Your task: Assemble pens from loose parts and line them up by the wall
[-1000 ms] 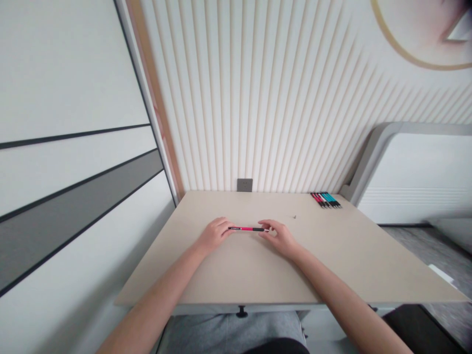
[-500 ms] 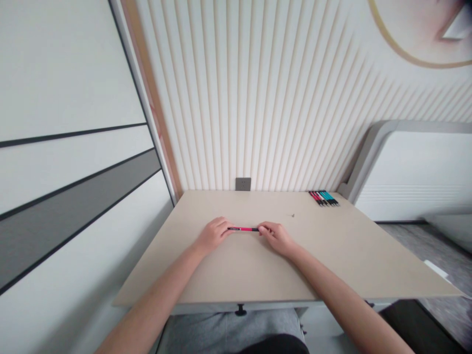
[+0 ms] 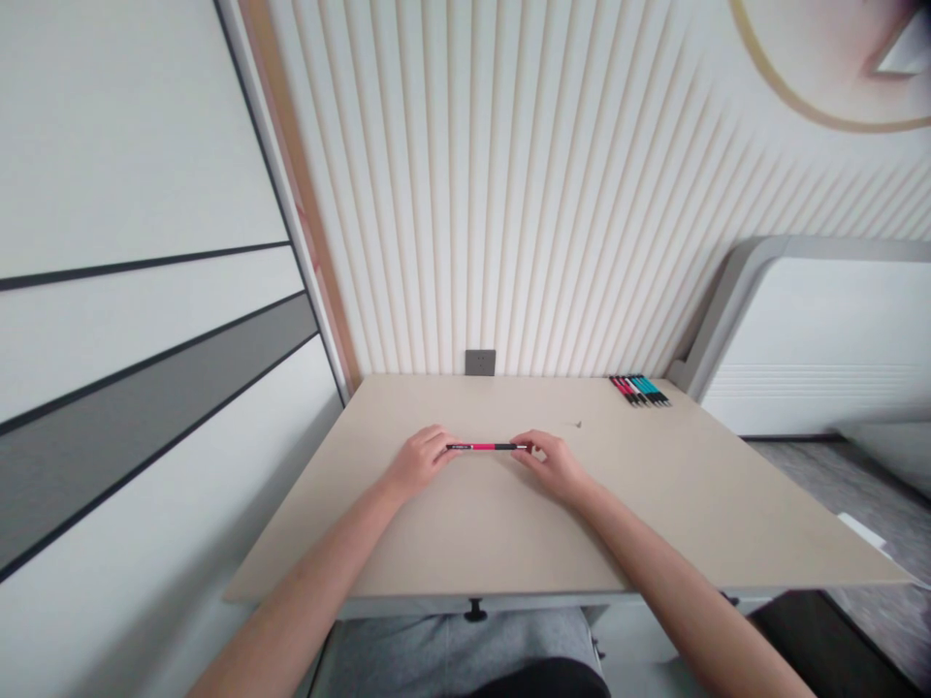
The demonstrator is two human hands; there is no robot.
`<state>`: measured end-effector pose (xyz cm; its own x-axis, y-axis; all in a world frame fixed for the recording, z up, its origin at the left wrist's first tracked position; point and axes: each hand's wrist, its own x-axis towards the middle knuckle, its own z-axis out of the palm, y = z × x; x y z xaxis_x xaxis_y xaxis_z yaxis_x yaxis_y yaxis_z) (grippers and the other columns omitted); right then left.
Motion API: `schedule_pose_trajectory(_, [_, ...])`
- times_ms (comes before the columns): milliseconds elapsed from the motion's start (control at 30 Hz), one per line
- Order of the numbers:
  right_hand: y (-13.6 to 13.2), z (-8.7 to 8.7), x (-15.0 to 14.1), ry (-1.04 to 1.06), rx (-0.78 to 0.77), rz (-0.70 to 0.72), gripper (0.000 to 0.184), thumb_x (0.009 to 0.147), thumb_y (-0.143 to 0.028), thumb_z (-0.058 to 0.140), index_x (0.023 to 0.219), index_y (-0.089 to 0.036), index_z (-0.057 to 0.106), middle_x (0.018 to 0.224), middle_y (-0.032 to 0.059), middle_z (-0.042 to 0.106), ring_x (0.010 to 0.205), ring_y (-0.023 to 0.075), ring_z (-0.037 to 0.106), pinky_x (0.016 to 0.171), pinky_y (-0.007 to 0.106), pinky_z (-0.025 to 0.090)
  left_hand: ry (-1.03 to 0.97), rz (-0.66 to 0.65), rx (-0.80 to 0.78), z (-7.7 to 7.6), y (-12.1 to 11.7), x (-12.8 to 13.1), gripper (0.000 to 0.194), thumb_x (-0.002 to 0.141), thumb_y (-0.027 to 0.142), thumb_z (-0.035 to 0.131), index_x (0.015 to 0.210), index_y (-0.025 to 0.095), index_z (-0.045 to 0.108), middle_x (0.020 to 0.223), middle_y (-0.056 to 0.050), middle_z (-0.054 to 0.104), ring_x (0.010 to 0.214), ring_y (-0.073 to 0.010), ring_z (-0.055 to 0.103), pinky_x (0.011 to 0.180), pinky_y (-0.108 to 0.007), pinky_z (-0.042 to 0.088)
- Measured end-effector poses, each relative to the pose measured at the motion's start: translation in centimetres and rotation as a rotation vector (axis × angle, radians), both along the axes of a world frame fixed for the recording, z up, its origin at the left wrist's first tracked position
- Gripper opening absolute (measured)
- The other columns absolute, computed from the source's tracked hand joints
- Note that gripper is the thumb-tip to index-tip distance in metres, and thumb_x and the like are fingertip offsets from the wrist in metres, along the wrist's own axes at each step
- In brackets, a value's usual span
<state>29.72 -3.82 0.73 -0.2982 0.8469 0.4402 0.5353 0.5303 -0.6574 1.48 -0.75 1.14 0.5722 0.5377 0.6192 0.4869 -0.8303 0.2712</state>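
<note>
A red and black pen (image 3: 483,447) lies level between my two hands, just over the desk. My left hand (image 3: 420,462) pinches its black left end, thumb and fingers closed. At the other end, the thumb and curled fingers of my right hand (image 3: 551,466) close around the black grip, and a silvery tip shows between them. A tiny dark piece (image 3: 579,424) rests on the desk beyond my right hand; it is too small to name.
Several red, white and teal pens (image 3: 638,390) lie in a row at the desk's back right corner. The beige desk (image 3: 465,543) meets a ribbed wall with a dark socket (image 3: 480,363). A white cabinet (image 3: 181,465) stands on the left, a bed headboard (image 3: 815,339) on the right.
The pen has risen slightly. My right hand's fingers have shifted on its right end, so the silvery tip now shows. My left hand keeps its hold.
</note>
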Motion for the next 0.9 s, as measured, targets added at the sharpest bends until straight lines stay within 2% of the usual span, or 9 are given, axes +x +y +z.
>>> schedule_pose_trajectory(233, [-0.1,0.3,-0.1,-0.095,0.049,0.034,0.028,0.092,-0.039,0.046,0.096,-0.02,0.066,0.084,0.0077,0.067,0.078,0.0196,0.058,0.075,0.033,0.045,0.008,0.0,0.03,0.1,-0.1,0.2,0.019,0.092,0.032,0.05,0.095,0.017,0.062,0.081,-0.005,0.062,0.077,-0.0147,0.057,0.072,-0.028,0.048])
schedule_pose_trajectory(433, [0.0,-0.1,-0.1,-0.219,0.068,0.072,0.034,0.094,-0.037,0.04,0.082,-0.02,0.065,0.072,0.0065,0.063,0.072,0.019,0.055,0.072,0.032,0.042,-0.017,-0.006,-0.004,0.1,-0.2,0.2,0.018,0.092,0.032,0.051,0.096,0.018,0.062,0.083,-0.005,0.063,0.077,-0.0143,0.057,0.071,-0.027,0.048])
schedule_pose_trajectory(567, [0.0,-0.1,0.0,-0.157,0.1,0.04,0.032,0.095,-0.038,0.039,0.089,-0.02,0.065,0.08,0.0075,0.065,0.077,0.0197,0.057,0.075,0.033,0.043,0.0,-0.002,-0.041,0.0,0.0,0.2,0.018,0.091,0.031,0.052,0.099,0.019,0.062,0.087,-0.005,0.064,0.081,-0.0149,0.059,0.075,-0.028,0.048])
schedule_pose_trajectory(733, [0.1,0.4,-0.4,-0.09,0.19,0.042,0.026,0.092,-0.039,0.048,0.104,-0.021,0.064,0.089,0.0082,0.065,0.084,0.0207,0.059,0.081,0.035,0.043,0.102,0.037,-0.14,-0.6,0.3,0.8,0.017,0.09,0.03,0.053,0.096,0.019,0.064,0.088,-0.005,0.068,0.084,-0.0177,0.06,0.079,-0.031,0.046])
schedule_pose_trajectory(800, [0.6,0.5,-0.1,-0.054,0.228,-0.026,0.029,0.092,-0.038,0.048,0.113,-0.022,0.06,0.094,0.0085,0.065,0.089,0.0212,0.058,0.085,0.036,0.043,0.071,0.06,-0.249,-0.7,0.3,0.9,0.019,0.09,0.032,0.052,0.096,0.019,0.064,0.088,-0.004,0.068,0.081,-0.0173,0.061,0.077,-0.03,0.046])
schedule_pose_trajectory(900, [1.9,0.1,1.9,-0.027,0.269,-0.306,0.034,0.095,-0.034,0.039,0.123,-0.021,0.054,0.098,0.0094,0.063,0.093,0.0221,0.056,0.089,0.039,0.041,-0.035,0.066,-0.469,-0.7,0.2,0.8,0.025,0.092,0.037,0.048,0.095,0.018,0.062,0.087,-0.002,0.068,0.07,-0.0143,0.059,0.068,-0.026,0.045])
